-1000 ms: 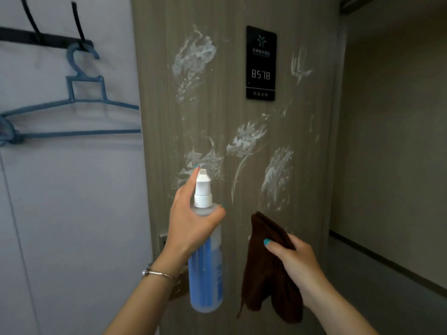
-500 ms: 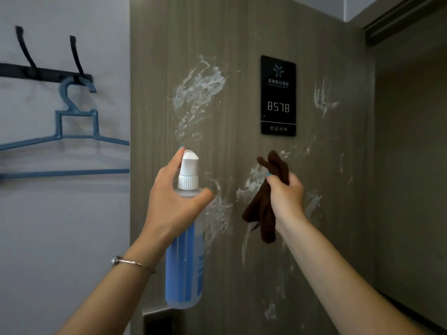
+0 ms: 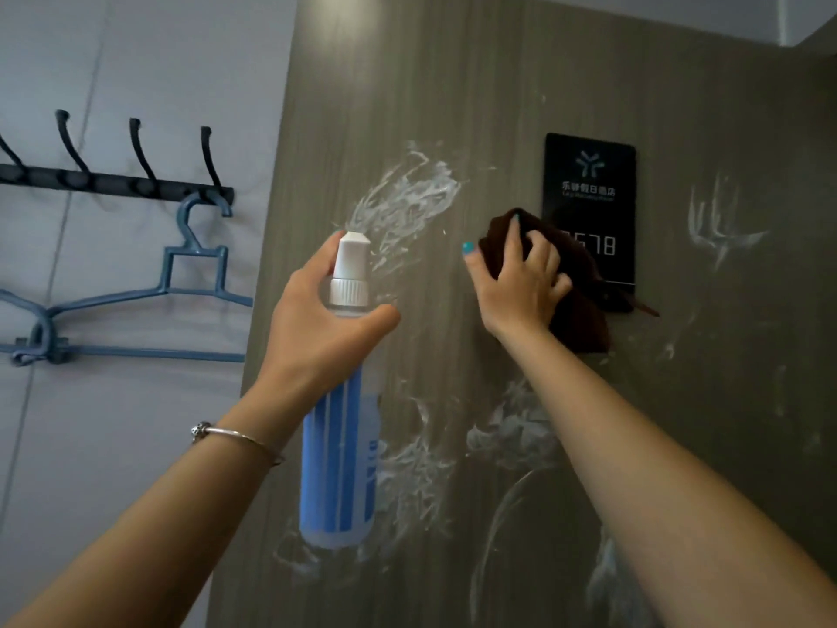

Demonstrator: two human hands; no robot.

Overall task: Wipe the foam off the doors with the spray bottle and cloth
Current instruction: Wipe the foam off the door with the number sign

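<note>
— Where's the foam?
— Smeared in white patches over the grey door (image 3: 453,83); the biggest foam (image 3: 403,206) smear sits just above the spray bottle (image 3: 339,446).
— Who holds that?
— The left hand (image 3: 317,324) grips its neck, forefinger on the white nozzle.
— And the cloth?
— The brown cloth (image 3: 575,292) is bunched under the right hand (image 3: 521,283), fingers curled into it, pressed against the door over the black number plate (image 3: 593,174).
— Anything else?
— A blue hanger (image 3: 181,283) on a black hook rail (image 3: 113,179), left.

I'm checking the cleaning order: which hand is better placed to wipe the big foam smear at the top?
Probably the right hand: it grips the brown cloth against the door, just right of that foam smear. The left hand holds only the spray bottle.
</note>
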